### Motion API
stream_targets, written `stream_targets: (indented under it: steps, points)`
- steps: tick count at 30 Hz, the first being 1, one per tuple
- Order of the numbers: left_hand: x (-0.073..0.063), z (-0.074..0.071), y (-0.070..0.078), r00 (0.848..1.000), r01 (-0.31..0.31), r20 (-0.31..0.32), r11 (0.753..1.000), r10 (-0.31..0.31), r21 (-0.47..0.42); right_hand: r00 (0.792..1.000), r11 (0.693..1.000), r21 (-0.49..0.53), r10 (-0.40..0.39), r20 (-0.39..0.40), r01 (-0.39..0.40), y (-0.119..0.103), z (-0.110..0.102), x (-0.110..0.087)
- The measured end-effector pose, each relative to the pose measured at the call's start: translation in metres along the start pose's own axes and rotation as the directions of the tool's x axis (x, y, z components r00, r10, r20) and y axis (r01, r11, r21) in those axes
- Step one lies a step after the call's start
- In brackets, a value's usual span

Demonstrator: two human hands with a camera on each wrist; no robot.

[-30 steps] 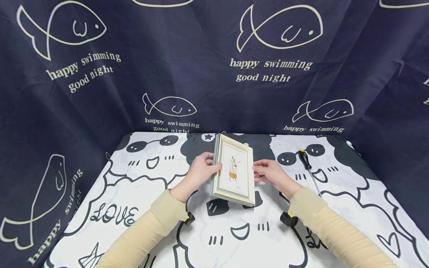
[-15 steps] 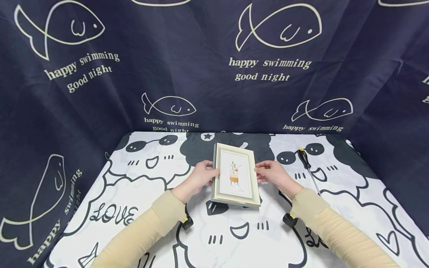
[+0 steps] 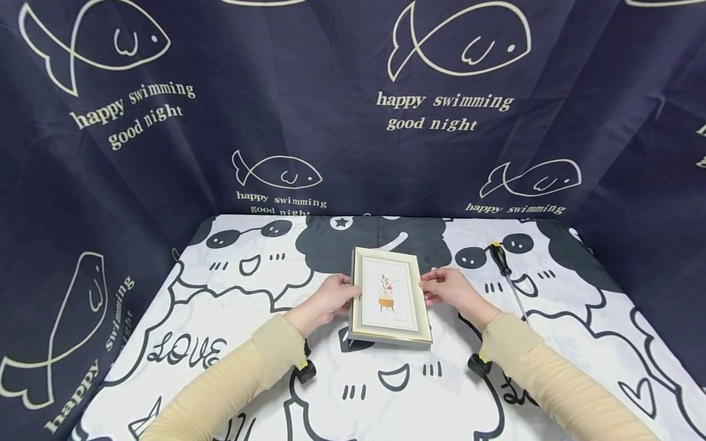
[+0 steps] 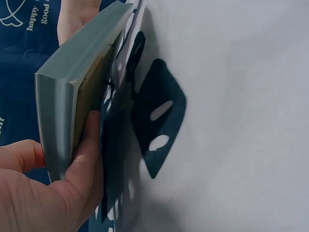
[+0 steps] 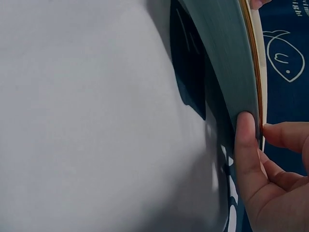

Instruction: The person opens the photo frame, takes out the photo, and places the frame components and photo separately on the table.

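Observation:
A cream picture frame with a print of a flower pot on legs is between my two hands, its face up towards the head camera. My left hand pinches its left edge, and my right hand pinches its right edge. In the left wrist view, the thick grey side of the picture frame shows, with fingers of the left hand on either side. The right wrist view has the right hand gripping the edge of the picture frame, with a shadow on the cloth below.
A screwdriver with a black and yellow handle lies to the right, its shaft pointing towards my right sleeve. A white and black cartoon cloth covers the table. Behind it hangs a dark blue curtain printed with fish.
Both hands have brought the picture frame slightly lower in the head view and turned it from a slant so that it faces the camera more squarely. The screwdriver has stayed put.

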State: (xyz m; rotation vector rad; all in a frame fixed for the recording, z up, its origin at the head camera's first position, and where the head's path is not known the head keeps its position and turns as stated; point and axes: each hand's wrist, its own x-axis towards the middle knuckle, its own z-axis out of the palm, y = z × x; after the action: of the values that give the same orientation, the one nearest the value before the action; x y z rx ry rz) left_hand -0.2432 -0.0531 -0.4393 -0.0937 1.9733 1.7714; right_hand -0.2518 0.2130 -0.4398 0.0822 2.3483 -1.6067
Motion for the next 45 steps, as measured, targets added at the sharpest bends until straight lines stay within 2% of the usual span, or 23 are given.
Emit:
stream_targets:
  steps: [7,18,22,27,30,36,45]
  points:
    - [0.0,0.004,-0.007,1.0,0.0,0.026,1.0,0.0,-0.009,1.0,1.0,-0.012,0.024,0.002,-0.024,0.005,0.001,-0.002]
    - [0.001,0.007,-0.014,1.0,-0.005,0.015,1.0,0.004,0.01,1.0,0.999,-0.03,0.02,-0.002,-0.02,0.01,0.002,-0.003]
    - [0.001,0.007,-0.015,1.0,-0.009,0.01,0.999,0.009,0.046,1.0,0.999,-0.045,0.023,-0.02,-0.024,0.01,0.002,-0.002]
    - [0.003,0.002,-0.012,1.0,0.0,0.014,0.99,-0.002,0.143,1.0,0.998,-0.064,0.01,-0.016,-0.011,0.01,0.002,-0.004]
    - [0.003,-0.001,-0.007,1.0,-0.005,0.024,0.976,-0.001,0.218,1.0,0.997,-0.077,0.006,-0.02,-0.007,0.009,0.003,-0.005]
    - [-0.001,-0.007,0.002,0.996,-0.071,0.07,0.932,0.049,0.357,0.999,0.995,-0.096,0.006,-0.034,-0.009,0.011,0.004,-0.005]
    - [-0.002,-0.009,0.0,0.99,-0.144,0.077,0.838,0.122,0.526,0.999,0.995,-0.102,-0.014,-0.037,0.01,0.012,0.005,-0.005]
